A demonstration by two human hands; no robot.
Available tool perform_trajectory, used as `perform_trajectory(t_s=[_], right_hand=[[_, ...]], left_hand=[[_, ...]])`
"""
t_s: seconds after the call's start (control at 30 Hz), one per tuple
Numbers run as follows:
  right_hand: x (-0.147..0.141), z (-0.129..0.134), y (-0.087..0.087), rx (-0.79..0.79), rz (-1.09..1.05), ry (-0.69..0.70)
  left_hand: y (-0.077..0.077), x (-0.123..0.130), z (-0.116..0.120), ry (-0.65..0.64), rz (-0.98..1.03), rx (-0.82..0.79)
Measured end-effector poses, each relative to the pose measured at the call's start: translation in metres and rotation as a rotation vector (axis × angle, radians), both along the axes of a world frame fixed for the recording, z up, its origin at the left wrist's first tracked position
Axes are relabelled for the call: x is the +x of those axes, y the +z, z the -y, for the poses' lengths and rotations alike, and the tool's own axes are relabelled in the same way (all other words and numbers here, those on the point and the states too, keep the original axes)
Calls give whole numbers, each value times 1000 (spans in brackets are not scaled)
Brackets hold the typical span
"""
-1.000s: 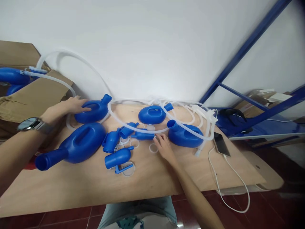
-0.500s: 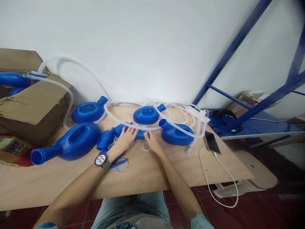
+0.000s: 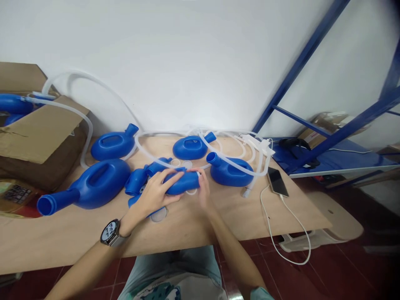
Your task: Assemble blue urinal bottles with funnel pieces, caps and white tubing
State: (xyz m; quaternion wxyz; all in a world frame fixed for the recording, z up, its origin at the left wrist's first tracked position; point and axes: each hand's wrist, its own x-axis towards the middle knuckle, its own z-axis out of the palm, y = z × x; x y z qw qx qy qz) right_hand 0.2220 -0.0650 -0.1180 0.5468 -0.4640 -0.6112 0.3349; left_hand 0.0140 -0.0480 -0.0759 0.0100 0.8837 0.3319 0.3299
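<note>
My left hand [image 3: 158,193] is wrapped over a short, thick blue plastic tube [image 3: 186,183] above the middle of the table. At the tube's right end, the fingers of my right hand [image 3: 204,189] are closed on its rim, where something white shows. Part of a white ring [image 3: 191,192] is visible just below the tube. Other short blue pieces [image 3: 135,183] lie left of and under my left hand, partly hidden. Near my left wrist is a clear disc [image 3: 158,215]. A blue jug-like bottle with a handle hole [image 3: 234,175] lies right of my right hand.
More blue bottles lie at the back [image 3: 189,149] and left [image 3: 101,185]. White hoses [image 3: 150,156] loop across the table. An open cardboard box [image 3: 46,133] stands at the left. A phone [image 3: 277,182] with a cable lies near the right edge, beside a blue metal rack [image 3: 300,62].
The blue tube has been picked up from among the loose pieces and brought nearer to me. Both hands have closed around it, and my left wrist has shifted left and down.
</note>
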Motion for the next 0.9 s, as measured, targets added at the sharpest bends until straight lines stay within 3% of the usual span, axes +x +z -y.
perform_trajectory(t_s=[0.17, 0.4, 0.53, 0.63, 0.73, 0.8, 0.9], right_hand=[[-4, 28, 20, 133, 43, 52], [7, 42, 25, 235, 96, 111], [30, 36, 5, 83, 241, 233], [48, 27, -19, 33, 493, 200], [57, 21, -45, 82, 773, 139], [60, 19, -60, 120, 891, 120], [63, 21, -76, 129, 904, 70]], left_hand=[[12, -5, 19, -56, 58, 22], [10, 10, 37, 11, 245, -312], [-1, 17, 33, 60, 188, -483], [-13, 17, 28, 205, 87, -426], [-25, 17, 22, 329, -95, -355], [-32, 21, 19, 350, -201, -329], [-42, 31, 13, 351, -301, -285]])
